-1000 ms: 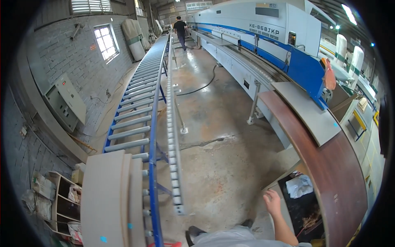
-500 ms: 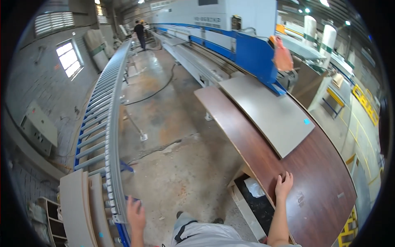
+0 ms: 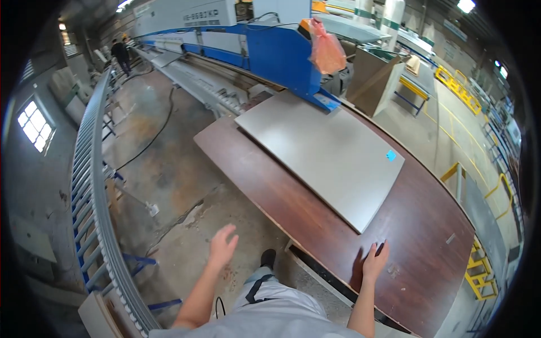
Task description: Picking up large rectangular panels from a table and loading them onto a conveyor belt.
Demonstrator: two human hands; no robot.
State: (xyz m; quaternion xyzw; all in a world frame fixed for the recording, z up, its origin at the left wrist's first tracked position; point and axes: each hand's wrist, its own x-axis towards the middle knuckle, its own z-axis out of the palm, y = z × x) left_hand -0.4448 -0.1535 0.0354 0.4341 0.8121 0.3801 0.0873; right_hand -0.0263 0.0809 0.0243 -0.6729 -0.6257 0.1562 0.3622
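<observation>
My right hand [image 3: 375, 263] hovers over the dark reddish-brown wood-grain tabletop [image 3: 315, 211], just off the near corner of a grey flat panel [image 3: 327, 158]. Its thumb and fingers are apart, with a small dark patch between them that I cannot make out. The panel lies flat on the tabletop and has a small blue sticker [image 3: 390, 155] near its right corner. Over the concrete floor, left of the tabletop, my left hand [image 3: 223, 246] is in the air with fingers spread, holding nothing.
A roller conveyor [image 3: 98, 225] runs along the left, with boards [image 3: 96, 318] at its near end. Beyond the tabletop stands a long blue-and-white machine [image 3: 282, 59] with an orange plastic bag [image 3: 328, 52]. A person [image 3: 120, 56] is far back. Yellow racks [image 3: 482, 270] stand right.
My view has swung right toward the tabletop. My left hand has moved away from the conveyor, in toward the tabletop. My right hand is now closer to the grey panel's near corner.
</observation>
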